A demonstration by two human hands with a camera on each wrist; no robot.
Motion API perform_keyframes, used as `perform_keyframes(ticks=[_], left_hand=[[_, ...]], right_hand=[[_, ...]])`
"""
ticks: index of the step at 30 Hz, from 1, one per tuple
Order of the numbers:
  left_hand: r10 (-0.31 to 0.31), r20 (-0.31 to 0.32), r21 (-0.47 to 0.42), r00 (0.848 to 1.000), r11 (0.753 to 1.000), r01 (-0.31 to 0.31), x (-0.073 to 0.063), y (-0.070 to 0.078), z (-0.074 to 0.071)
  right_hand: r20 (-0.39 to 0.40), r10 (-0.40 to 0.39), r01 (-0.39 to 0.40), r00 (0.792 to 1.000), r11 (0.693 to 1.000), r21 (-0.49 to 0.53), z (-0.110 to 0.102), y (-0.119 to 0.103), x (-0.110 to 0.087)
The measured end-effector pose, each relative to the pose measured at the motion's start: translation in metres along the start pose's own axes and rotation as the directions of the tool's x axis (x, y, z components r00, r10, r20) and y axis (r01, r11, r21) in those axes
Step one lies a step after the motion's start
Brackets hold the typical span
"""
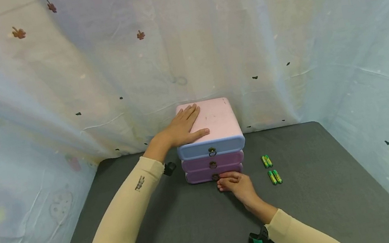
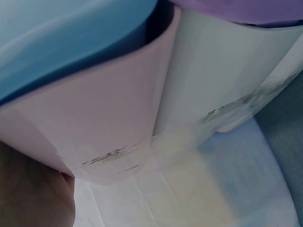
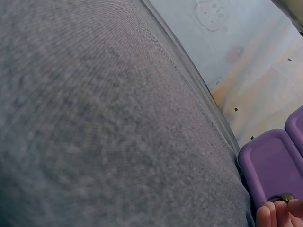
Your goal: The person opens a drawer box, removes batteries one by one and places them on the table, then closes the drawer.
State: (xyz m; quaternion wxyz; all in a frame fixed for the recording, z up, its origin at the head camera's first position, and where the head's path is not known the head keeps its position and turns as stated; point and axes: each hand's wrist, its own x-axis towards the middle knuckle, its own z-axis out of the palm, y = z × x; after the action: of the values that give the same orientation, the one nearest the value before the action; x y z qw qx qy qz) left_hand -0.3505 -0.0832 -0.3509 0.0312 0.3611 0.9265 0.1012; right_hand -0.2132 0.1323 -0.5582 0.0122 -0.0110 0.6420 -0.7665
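A small chest of drawers [image 1: 217, 120] with a pink top stands at the back middle of the table. Its top drawer [image 1: 193, 151] is blue and the two below are purple, each with a ring pull at its middle. My left hand [image 1: 184, 127] rests flat on the pink top, fingers spread. In the left wrist view, part of that hand [image 2: 35, 194] lies against the pink casing [image 2: 118, 104]. Down at the bottom drawer [image 1: 197, 176], my right hand [image 1: 241, 188] pinches the ring pull [image 3: 282, 197] between thumb and fingers. The drawer fronts look closed.
Several green and yellow batteries [image 1: 273, 177] lie in two pairs to the right of the chest. Grey cloth [image 1: 196, 231] covers the table. A pale patterned curtain [image 1: 113, 66] hangs close behind the chest and along both sides.
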Motion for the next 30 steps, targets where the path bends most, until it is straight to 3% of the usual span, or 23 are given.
perform_keyframes(ticks=[19,30], left_hand=[[-0.009,0.0,-0.003,1.0,1.0,0.009,0.0001,0.0012,0.0007],[-0.012,0.005,-0.002,1.0,1.0,0.012,0.0018,-0.0007,0.0011]], right_hand=[[0.049,0.053,-0.049,0.997,0.996,-0.076,0.0016,-0.0066,0.0017],[0.088,0.067,-0.062,0.994,0.996,-0.057,-0.0006,-0.0088,0.0034]])
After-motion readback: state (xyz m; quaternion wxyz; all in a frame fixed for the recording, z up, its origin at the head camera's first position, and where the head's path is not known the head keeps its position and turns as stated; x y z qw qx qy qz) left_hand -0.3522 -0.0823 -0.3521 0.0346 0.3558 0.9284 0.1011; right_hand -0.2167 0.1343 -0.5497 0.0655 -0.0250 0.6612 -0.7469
